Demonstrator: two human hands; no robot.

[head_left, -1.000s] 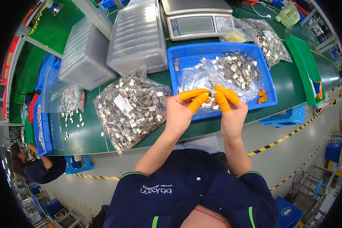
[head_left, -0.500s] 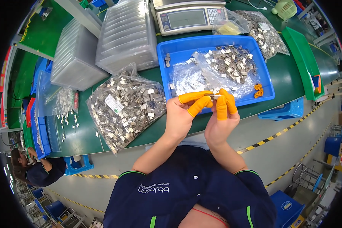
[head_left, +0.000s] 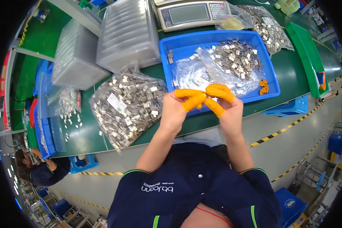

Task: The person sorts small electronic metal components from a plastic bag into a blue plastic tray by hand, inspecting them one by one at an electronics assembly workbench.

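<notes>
My left hand (head_left: 174, 110) and my right hand (head_left: 231, 108) meet over the near edge of a blue tray (head_left: 275, 81). Orange finger cots cover several fingertips on both. Each hand is closed in a pinch, tips touching; whatever lies between them is hidden. A small whitish piece (head_left: 215, 99) shows between the right thumb and forefinger, but I cannot tell if it is held. In the tray, small silver metal parts with thin leads (head_left: 237, 59) lie heaped on a crumpled clear plastic bag (head_left: 190, 74). Spare orange finger cots (head_left: 263, 87) sit in its right corner.
Left of the tray lies a bulging clear bag of metal parts (head_left: 127, 110), with stacked clear plastic trays (head_left: 127, 34) behind. A scale (head_left: 190, 15), another parts bag (head_left: 269, 28) and a green bin (head_left: 305, 57) stand beyond. A co-worker (head_left: 45, 171) is at far left.
Half a second ago a small silver part showed between my fingertips; now they cover that spot. My right fingers have turned inward toward the left ones. The whole view has shifted slightly.
</notes>
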